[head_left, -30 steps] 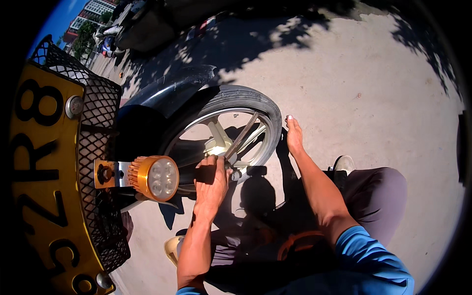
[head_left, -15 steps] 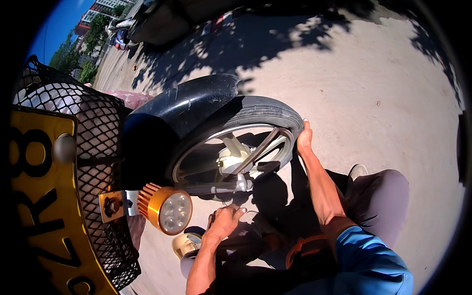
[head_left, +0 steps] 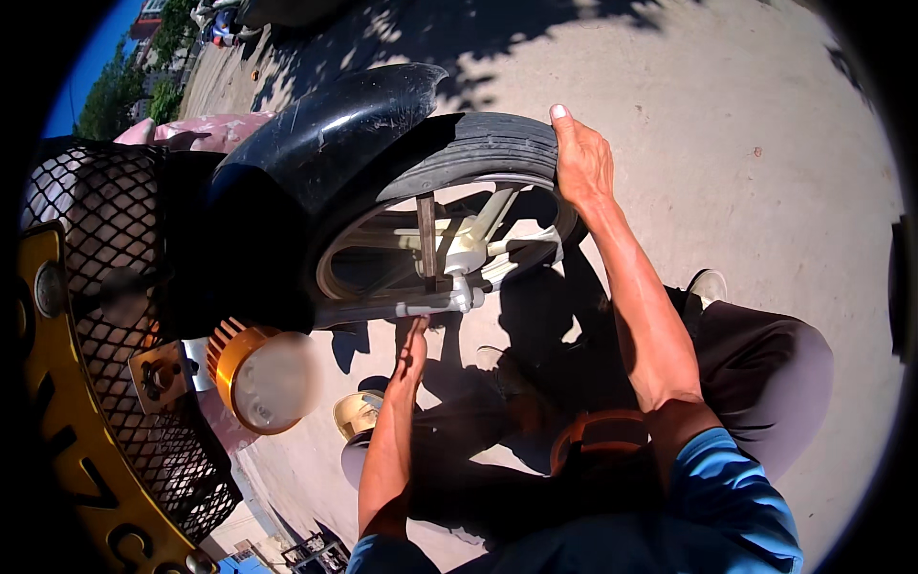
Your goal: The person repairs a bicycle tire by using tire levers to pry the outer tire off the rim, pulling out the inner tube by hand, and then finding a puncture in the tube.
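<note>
- The wheel (head_left: 466, 251) stands in the middle of the view, tilted, with pale spokes and a light-coloured hub.
- Around its rim sits a black grooved tyre (head_left: 459, 153), partly in sunlight.
- The right hand (head_left: 585, 161) lies against the right end of the tyre, thumb pointing up; its other fingers are mostly hidden, so whether they grip cannot be told.
- The left hand (head_left: 411, 352) is lower down, its fingertips at the underside of the silver fork leg (head_left: 373, 311), near the hub end; whether the fingers are open or closed around anything cannot be told.
- A glossy black mudguard (head_left: 335, 120) curves above the tyre, scuffed near its tip.
- To the left are an orange lamp (head_left: 251, 373), a black mesh basket (head_left: 120, 316) and a yellow plate (head_left: 76, 421).
- Pale shoes (head_left: 359, 413) show on either side of the person's shadowed lap.
- Sunlit ground (head_left: 688, 124) spreads beyond the wheel, with leafy shadows across its far part.
</note>
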The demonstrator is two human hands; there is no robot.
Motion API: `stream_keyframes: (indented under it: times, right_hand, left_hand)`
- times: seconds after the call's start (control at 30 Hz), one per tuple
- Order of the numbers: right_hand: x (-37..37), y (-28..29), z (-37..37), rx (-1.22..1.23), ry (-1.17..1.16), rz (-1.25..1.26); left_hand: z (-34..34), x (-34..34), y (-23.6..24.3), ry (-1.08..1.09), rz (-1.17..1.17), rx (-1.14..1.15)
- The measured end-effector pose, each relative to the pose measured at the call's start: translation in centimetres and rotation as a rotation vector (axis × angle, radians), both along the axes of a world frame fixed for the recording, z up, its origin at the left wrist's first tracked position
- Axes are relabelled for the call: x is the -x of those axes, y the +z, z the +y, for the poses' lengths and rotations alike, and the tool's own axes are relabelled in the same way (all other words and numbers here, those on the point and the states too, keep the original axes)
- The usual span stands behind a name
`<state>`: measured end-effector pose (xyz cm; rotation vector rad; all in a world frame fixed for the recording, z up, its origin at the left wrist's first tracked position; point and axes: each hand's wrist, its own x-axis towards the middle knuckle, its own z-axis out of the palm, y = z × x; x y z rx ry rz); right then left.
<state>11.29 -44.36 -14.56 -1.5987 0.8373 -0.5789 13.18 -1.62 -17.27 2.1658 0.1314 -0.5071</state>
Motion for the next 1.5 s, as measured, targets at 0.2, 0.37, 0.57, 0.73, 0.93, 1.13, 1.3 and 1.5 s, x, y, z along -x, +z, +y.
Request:
stream_keyframes:
  times: [0.2,0.37,0.57,0.73,0.93,1.13,1.3,1.5]
  right_hand:
    - [2.5,-10.4,0.1,-0.483,-0.024,-0.274]
    - [2.0,-19.9,5.0,-1.079,-0.144,-0.534]
    - [0.7,-20.0,4.9,-1.189,-0.489,-0.539]
    - [1.7,-19.9,5.3,-1.078,-0.467,-0.530]
    - [2.6,-19.9,5.0,-0.961,-0.347,-0.396]
    - [2.5,-19.3,4.3,-1.227,-0.415,-0.564]
    - [1.1,-18.2,5.7,-1.013,-0.469,-0.488]
    - [3.9,-12.0,2.0,-0.407,-0.313,-0.081]
  left_hand:
    - [2.5,-4.2,-2.4,0.394,0.062,0.487]
    - [4.4,-5.2,-6.3,0.682,-0.049,0.619]
    - [3.6,-6.5,-8.1,0.808,-0.020,0.875]
    - [3.3,-8.0,-9.7,0.890,-0.044,0.866]
    - [1.9,-8.3,-9.7,0.913,-0.013,0.800]
    - [-0.3,-6.3,-9.4,0.828,0.098,0.726]
    - [3.6,-1.8,-10.2,0.495,0.577,0.249]
    - [-12.5,7.6,0.8,-0.649,0.364,-0.233]
